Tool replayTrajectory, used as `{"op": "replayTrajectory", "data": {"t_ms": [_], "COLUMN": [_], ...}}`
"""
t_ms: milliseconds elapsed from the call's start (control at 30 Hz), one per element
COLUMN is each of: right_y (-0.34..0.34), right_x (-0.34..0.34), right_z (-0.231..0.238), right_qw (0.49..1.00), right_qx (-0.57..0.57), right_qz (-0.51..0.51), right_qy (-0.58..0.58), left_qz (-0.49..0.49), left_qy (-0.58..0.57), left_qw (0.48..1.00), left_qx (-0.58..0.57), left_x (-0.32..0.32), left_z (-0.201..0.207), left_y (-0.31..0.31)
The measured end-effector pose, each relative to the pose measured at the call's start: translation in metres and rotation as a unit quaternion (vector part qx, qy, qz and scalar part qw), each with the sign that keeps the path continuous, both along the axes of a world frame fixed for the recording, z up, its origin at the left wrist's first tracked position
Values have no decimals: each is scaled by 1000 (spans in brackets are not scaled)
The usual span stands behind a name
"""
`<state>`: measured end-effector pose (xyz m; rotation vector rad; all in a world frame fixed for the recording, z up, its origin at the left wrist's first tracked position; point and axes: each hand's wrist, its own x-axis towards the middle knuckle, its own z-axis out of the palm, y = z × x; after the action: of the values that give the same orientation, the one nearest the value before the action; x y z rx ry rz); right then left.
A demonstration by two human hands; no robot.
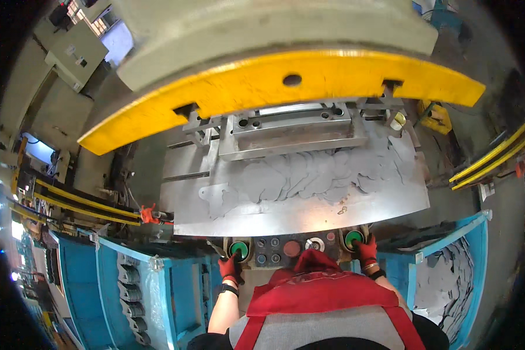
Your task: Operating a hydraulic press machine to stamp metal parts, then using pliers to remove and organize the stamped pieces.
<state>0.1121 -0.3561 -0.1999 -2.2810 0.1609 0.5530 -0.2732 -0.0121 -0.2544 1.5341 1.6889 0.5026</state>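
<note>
My left hand (230, 269), in a red glove, reaches the left green push button (239, 250). A thin dark metal tool (217, 249) sticks out from its fingers; its exact kind cannot be made out. My right hand (366, 253), also gloved in red, has its thumb at the right green push button (353, 238), with a finger stretched out beside the button's housing. Between the hands sits a control panel (268, 252) with a large red button (291, 249) and several small knobs. Beyond it, flat grey sheet-metal pieces (297, 175) lie overlapping on the steel press bed (256, 219).
A steel die block (297, 137) stands on the bed under a yellow press beam (245, 87). Blue bins flank me: the left bin (169, 291) holds stacked metal parts (131, 291), the right bin (478, 274) flat grey pieces (446, 280). Yellow guard rails (490, 154) rise at both sides.
</note>
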Motion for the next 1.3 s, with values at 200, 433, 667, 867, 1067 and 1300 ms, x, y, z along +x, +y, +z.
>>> {"op": "replayTrajectory", "data": {"t_ms": [200, 433, 667, 867, 1067, 1300], "right_y": [-3, 16, -31, 8, -28, -26], "right_x": [0, -7, 13, -4, 4, -20], "right_z": [-3, 50, -81, 45, -32, 36], "right_qw": [1000, 992, 987, 972, 985, 961], "right_qx": [9, 114, 161, 226, 152, -61], "right_qz": [7, -32, -1, -8, 70, 117], "right_qy": [-23, 53, -8, 60, -33, -242], "left_qz": [160, 192, 177, -153, -286, -299], "left_qy": [-128, -205, -383, -456, -431, -464], "left_qw": [961, 950, 904, 858, 827, 786], "left_qx": [-188, -135, -71, -180, -220, -279], "left_x": [63, 16, 20, 142, 290, 383], "left_z": [123, 45, 166, 283, 345, 305], "left_y": [-23, -21, -37, 8, 40, 93]}}
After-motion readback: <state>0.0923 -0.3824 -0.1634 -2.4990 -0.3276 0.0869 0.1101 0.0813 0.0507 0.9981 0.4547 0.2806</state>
